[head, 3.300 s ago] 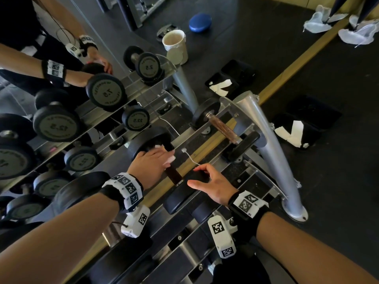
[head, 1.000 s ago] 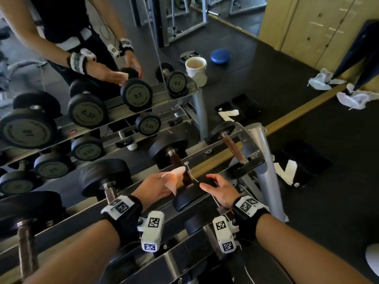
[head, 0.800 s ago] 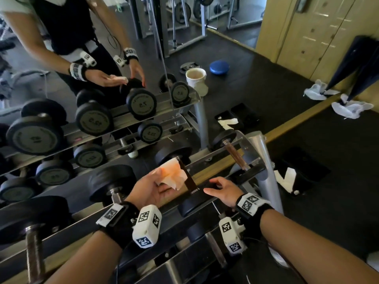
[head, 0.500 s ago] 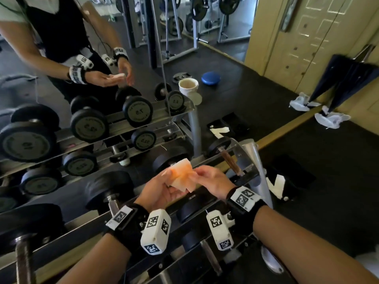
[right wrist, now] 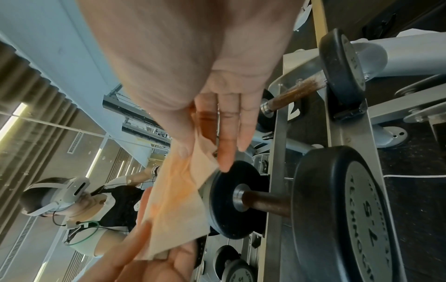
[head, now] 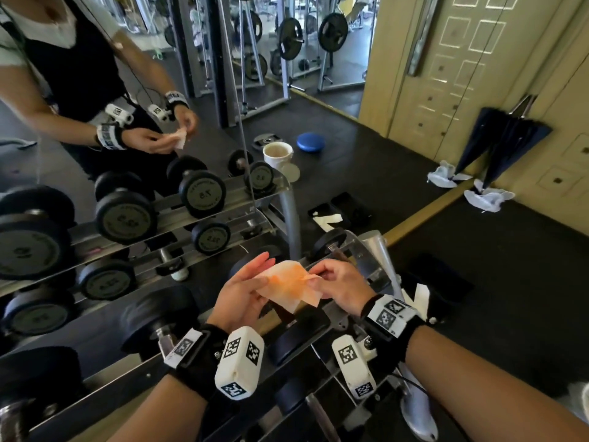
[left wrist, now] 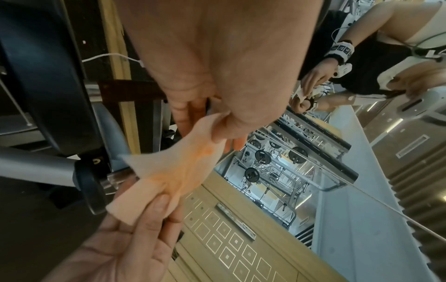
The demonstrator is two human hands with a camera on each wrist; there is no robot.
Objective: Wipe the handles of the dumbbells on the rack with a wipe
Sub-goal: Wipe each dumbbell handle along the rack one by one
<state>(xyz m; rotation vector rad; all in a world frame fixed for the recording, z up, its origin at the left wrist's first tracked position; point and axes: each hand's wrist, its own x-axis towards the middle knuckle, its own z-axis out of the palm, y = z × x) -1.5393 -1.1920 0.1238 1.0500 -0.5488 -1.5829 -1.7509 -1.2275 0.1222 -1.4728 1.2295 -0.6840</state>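
Fingers of both the left hand point(head: 240, 293) and right hand point(head: 339, 287) now pinch the orange-stained wipe point(head: 288, 287), lifted off the dumbbell handle point(right wrist: 266, 203) below them.

We hold both hands raised close together, left hand point(head: 242, 295) and right hand point(head: 339, 287) each pinching the wipe point(head: 288, 287) between thumb and fingers.

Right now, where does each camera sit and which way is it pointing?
Head: worn on the head, looking down over the rack and mirror; both forearms, left hand, right hand show.
Left wrist: looks along the left palm to its fingers pinching the wipe.
Right wrist: looks along the right hand toward the dumbbells.
All three share the orange-stained wipe held between both hands.
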